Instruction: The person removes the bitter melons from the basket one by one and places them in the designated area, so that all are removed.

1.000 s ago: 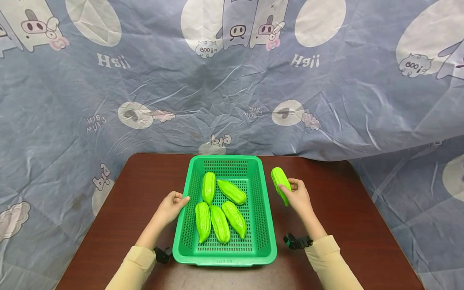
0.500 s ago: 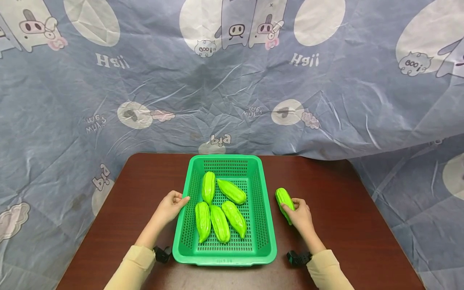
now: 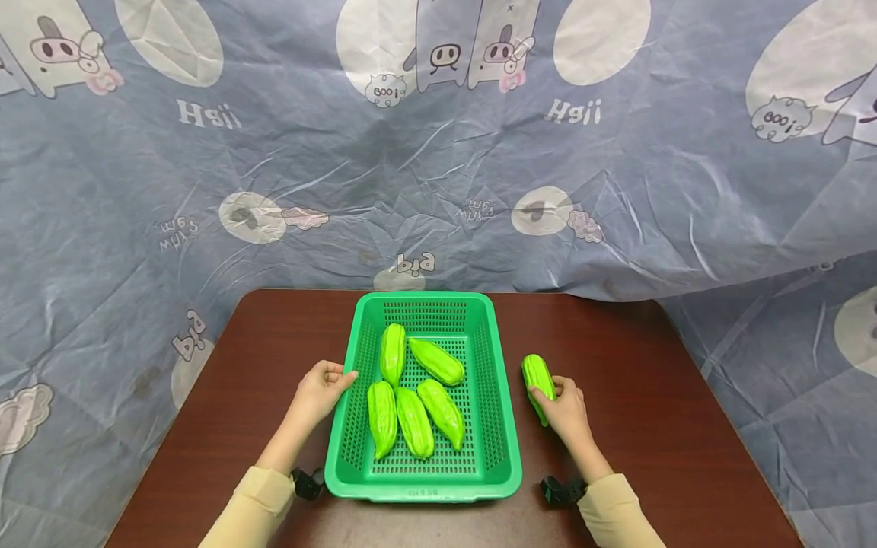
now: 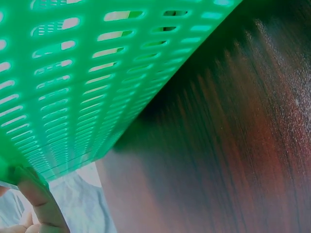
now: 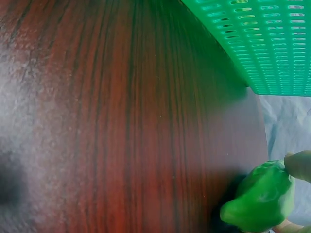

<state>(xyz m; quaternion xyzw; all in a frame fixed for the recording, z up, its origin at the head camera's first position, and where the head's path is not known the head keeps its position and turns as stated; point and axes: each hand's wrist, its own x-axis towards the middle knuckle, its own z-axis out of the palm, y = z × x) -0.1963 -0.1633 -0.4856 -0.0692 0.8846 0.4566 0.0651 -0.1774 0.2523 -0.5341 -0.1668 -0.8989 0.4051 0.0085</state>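
A green perforated plastic basket [image 3: 423,492] stands at the middle of the table. My left hand [image 3: 319,392] pinches its left rim between thumb and fingers; in the left wrist view a finger [image 4: 41,199] curls over the rim [image 4: 9,167]. To the right of the basket, my right hand [image 3: 570,411] grips a light green bitter melon [image 3: 537,373], thumb on one side and fingers on the other. The right wrist view has this bitter melon [image 5: 262,199] low over the wood, its shadow right beside it. Several similar bitter melons [image 3: 438,362] lie inside the basket.
The dark red-brown wooden table [image 3: 637,365] extends on both sides of the basket. Behind it hangs a blue-grey patterned cloth [image 3: 308,167]. Black wrist straps [image 3: 563,489] sit at both of my wrists, below the cream sleeves [image 3: 617,506].
My right hand has come down and nearer to me with the bitter melon, to the table beside the basket, then stayed almost still. The left hand keeps its hold on the rim.
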